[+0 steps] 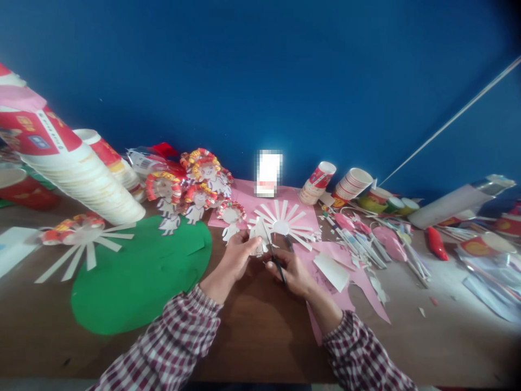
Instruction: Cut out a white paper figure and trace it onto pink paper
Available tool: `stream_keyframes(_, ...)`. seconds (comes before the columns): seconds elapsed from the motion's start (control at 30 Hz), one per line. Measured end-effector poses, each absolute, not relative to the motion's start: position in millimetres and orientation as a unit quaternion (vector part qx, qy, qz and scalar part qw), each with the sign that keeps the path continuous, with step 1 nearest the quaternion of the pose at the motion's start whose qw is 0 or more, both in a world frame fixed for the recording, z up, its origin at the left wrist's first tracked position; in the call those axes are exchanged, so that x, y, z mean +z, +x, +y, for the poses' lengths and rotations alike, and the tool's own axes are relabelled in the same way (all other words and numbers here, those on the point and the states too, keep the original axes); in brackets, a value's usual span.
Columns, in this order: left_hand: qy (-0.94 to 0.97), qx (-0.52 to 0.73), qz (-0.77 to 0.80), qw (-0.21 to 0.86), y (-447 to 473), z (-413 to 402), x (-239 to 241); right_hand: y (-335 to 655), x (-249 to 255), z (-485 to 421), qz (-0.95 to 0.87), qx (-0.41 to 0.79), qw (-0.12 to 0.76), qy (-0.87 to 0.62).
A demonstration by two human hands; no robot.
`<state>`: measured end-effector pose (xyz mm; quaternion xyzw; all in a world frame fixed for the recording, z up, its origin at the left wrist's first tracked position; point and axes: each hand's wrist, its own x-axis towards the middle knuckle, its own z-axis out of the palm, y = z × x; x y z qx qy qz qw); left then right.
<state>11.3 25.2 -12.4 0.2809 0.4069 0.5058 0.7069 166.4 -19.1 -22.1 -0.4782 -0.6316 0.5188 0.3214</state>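
Between thumb and fingers, my left hand (240,252) grips a white paper cutout (259,228) near the middle of the table. My right hand (293,270) is closed around a pair of scissors (278,265) with dark handles, and the blades point up against the cutout's right edge. Just beyond lies a paper cup cut into spread white strips (280,226), on pink paper (226,190). To the left of it is a small figure with a ring-shaped head (231,214). Whether the blades are apart I cannot tell.
Green paper (142,282) covers the left side, with figure cutouts (198,201) at its far edge. Tall stacked paper cups (89,174) lean at left; shorter stacks (352,184) stand at the back right. Paper scraps and a red object (437,243) lie at right, before a blue wall.
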Motion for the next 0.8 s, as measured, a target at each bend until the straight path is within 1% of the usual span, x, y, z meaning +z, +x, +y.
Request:
stream_keyframes(0.37, 0.266, 0.51, 0.387, 0.721, 13.8, 22.3, -12.9, 164.5, -25.1, -19.6, -0.622, 0.519, 0.328, -0.485)
stream_keyframes(0.8, 0.273, 0.512, 0.396, 0.711, 13.7, 22.5, -13.7, 164.3, -27.2, -19.6, -0.629, 0.492, 0.322, -0.509)
